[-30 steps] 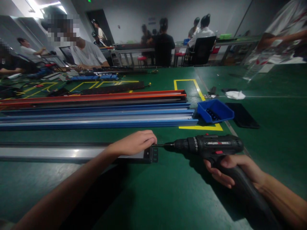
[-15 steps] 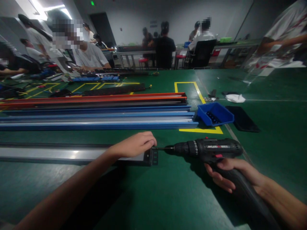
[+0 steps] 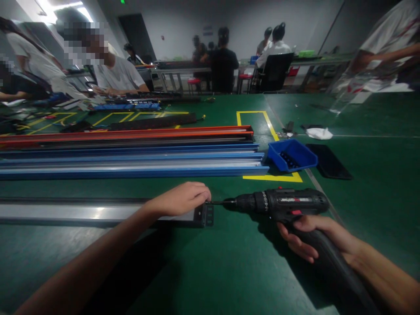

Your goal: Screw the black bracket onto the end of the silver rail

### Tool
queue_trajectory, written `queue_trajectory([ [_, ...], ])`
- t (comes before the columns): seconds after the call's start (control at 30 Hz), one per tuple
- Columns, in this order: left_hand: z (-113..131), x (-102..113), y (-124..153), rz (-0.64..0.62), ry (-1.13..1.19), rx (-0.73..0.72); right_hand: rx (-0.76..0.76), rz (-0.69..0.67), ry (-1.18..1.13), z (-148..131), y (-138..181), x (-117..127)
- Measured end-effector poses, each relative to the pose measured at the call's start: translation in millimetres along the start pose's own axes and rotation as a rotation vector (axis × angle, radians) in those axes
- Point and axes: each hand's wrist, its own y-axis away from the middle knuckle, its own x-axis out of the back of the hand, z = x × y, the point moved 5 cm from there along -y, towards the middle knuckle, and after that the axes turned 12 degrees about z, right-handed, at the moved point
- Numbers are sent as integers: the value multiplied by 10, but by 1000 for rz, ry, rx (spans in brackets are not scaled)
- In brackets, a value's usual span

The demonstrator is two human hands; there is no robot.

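My right hand (image 3: 306, 238) is wrapped round the handle of a black cordless drill (image 3: 288, 202), which lies level and points left. Its long thin bit (image 3: 221, 202) reaches the black end piece (image 3: 208, 214) of a long silver-and-black metal profile (image 3: 108, 213). Over that end rests my left hand (image 3: 183, 198), its fingers curled down and closed right by the bit's tip. What those fingertips pinch, if anything, is hidden behind the hand. The end piece has a row of small slots.
Beyond the profile lie several blue rails (image 3: 197, 170) and an orange one (image 3: 203, 131). A blue bin (image 3: 303, 161) of small black parts, a dark flat tablet-like slab (image 3: 330, 162) and a white crumpled cloth (image 3: 319, 133) are at right. Other people sit and stand farther back.
The view has shifted very slightly, moving most things a little left in the picture. Both hands, the drill and the profile keep the same arrangement.
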Motion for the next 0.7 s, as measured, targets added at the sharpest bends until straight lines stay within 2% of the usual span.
queue_trajectory([
  [0.47,-26,-15,6,17,5,-41,-53,59,-2,46,8,89],
  [0.7,-27,7,13,32,53,-28,-17,14,-58,28,-17,39],
])
